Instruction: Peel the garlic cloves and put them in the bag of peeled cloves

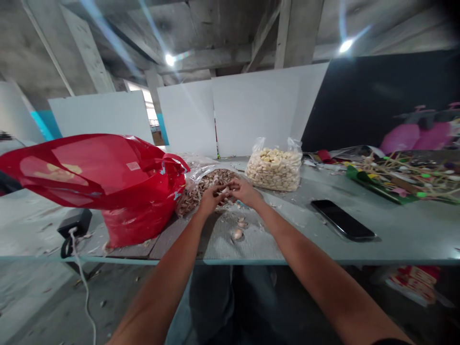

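Both my hands meet over the table, at the near edge of a heap of brown garlic skins in a clear bag. A pale garlic clove shows between the fingertips. My left hand pinches it from the left, and my right hand closes on it from the right. Nearer to me, a few unpeeled garlic cloves lie loose on the tabletop. Behind my right hand stands a clear plastic bag full of peeled garlic cloves.
A large red plastic bag stands to the left, beside a black power adapter with a white cable. On the right lie a black phone and a pile of craft sticks. Pink bottles stand behind the pile.
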Motion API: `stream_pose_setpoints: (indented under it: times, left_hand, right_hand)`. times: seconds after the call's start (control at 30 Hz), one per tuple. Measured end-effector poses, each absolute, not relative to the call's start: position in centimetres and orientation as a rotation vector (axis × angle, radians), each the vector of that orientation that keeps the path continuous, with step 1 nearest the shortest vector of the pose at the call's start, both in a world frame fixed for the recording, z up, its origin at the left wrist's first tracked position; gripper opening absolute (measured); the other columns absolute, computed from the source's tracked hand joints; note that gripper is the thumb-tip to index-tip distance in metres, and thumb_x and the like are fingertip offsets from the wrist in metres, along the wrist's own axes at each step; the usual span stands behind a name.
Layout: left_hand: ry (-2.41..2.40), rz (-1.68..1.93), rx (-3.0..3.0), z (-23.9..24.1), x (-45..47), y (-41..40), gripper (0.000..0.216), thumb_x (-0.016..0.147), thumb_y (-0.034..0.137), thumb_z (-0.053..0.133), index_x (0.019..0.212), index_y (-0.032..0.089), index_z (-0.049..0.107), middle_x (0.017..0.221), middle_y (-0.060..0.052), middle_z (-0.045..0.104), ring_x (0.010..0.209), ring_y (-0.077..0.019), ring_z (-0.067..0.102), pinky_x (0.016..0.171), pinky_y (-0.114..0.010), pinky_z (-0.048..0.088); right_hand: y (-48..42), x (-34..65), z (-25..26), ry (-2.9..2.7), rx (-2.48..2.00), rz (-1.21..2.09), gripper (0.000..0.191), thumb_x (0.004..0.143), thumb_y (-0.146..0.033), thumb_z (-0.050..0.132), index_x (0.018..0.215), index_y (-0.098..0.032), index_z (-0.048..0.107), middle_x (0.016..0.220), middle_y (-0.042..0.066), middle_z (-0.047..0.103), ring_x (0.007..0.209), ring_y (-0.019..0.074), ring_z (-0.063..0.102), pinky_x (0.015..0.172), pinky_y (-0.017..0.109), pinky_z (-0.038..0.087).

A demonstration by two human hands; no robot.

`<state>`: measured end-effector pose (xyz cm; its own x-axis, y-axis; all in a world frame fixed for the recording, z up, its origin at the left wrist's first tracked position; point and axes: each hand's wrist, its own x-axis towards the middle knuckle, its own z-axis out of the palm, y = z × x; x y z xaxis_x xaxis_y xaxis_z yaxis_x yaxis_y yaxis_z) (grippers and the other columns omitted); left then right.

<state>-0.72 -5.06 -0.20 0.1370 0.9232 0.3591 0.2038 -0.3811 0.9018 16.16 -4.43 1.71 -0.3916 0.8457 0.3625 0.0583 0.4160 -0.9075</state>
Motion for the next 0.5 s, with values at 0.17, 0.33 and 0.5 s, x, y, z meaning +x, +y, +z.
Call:
stream_pose_setpoints:
  times: [0.17, 0.33, 0.5]
  left_hand:
    - [1.143, 1.344, 1.749, -0.94, -1.20, -5.11, 0.041, 0.068, 0.038, 0.074, 0.098, 0.010, 0.071, 0.062, -0.001, 0.064, 0.049, -0.0093, 0.053, 0.046, -0.021, 0.043]
    - [1.167, 1.373, 1.715, -1.13, -1.40, -5.17, 0.041, 0.066, 0.034, 0.075, 0.097, 0.009, 0.070, 0.060, -0.001, 0.062, 0.047, -0.0093, 0.052, 0.046, -0.022, 0.043]
    - [1.162, 1.434, 1.679, -1.06, -1.35, -5.26, 0.037, 0.067, 0.034, 0.074, 0.095, 0.011, 0.069, 0.060, 0.001, 0.062, 0.048, -0.0091, 0.052, 0.048, -0.022, 0.043]
  right_hand:
    - [-4.50, 16.94, 0.99, -1.891, -0.832, 0.931, 0.031, 0.074, -0.029, 0.066, 0.101, -0.016, 0.064, 0.093, 0.007, 0.068, 0.076, 0.0173, 0.063, 0.059, 0.026, 0.052]
    - [-4.71, 16.40, 0.81, -1.901, -0.911, 0.908, 0.027, 0.077, -0.029, 0.064, 0.101, -0.018, 0.062, 0.091, 0.007, 0.067, 0.074, 0.0177, 0.062, 0.058, 0.028, 0.052]
    - [-4.77, 16.13, 0.52, -1.860, -0.871, 0.909, 0.028, 0.075, -0.030, 0.066, 0.100, -0.017, 0.061, 0.089, 0.007, 0.067, 0.072, 0.0182, 0.061, 0.055, 0.029, 0.052]
